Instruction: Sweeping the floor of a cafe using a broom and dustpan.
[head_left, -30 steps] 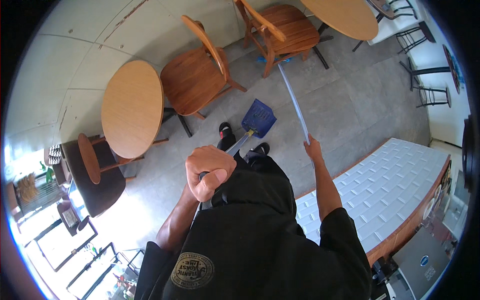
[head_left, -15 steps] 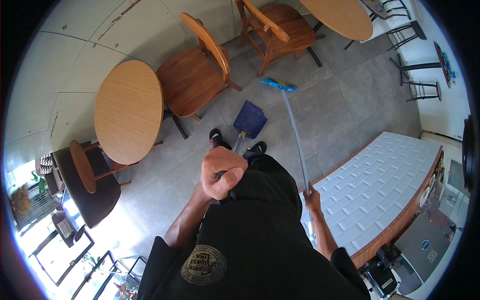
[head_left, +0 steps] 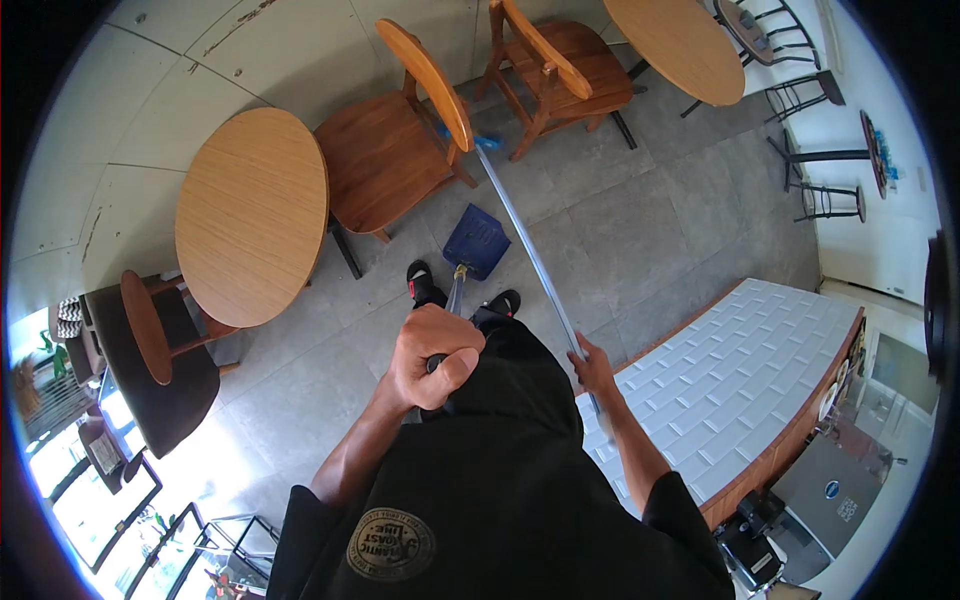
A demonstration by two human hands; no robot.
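Note:
My left hand (head_left: 436,356) is wrapped round the dark grip of a long-handled dustpan. Its blue pan (head_left: 476,242) rests on the grey floor just past my feet. My right hand (head_left: 592,366) grips the pale metal handle of a broom (head_left: 533,244), which slants away to the far left. Of the blue broom head, only bits show; the backrest of a wooden chair (head_left: 388,150) hides the rest.
A round wooden table (head_left: 252,215) stands to the left, with a dark seat (head_left: 150,370) nearer me. Another wooden chair (head_left: 560,75) and a table (head_left: 680,45) are at the far wall. On the right is a counter with white tiles (head_left: 730,390).
My right hand has moved left and slightly forward. The broom head has swung left and away, from open floor to behind the chair's backrest. My left hand keeps its hold on the dustpan.

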